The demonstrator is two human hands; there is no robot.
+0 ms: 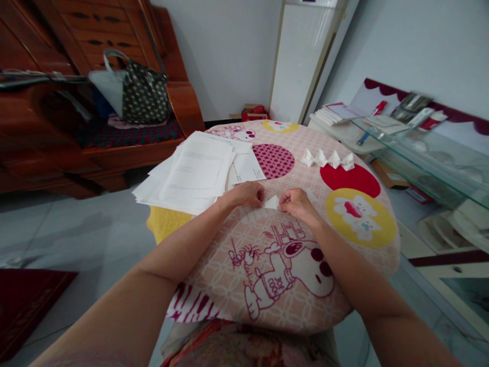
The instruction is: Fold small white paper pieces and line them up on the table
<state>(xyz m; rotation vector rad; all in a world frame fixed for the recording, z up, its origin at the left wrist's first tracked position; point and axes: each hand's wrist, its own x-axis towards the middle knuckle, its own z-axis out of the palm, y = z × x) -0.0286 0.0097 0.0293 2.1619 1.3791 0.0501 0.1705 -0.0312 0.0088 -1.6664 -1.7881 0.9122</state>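
Observation:
Both of my hands rest on a round table covered by a pink cartoon-print cloth (267, 265). My left hand (248, 194) and my right hand (296, 200) are closed, each pinching one side of a small folded piece of white paper (272, 203) that lies between them on the cloth. A loose stack of white paper sheets (198, 173) lies to the left of my hands. Several small folded white paper shapes (327, 159) stand in a row farther back on the right.
A wooden bench (126, 148) with a dark patterned bag (143, 94) stands at the back left. A glass shelf (420, 153) with books and papers runs along the right. A tall white appliance (301, 56) stands in the far corner. A red rug (23, 300) lies on the grey floor.

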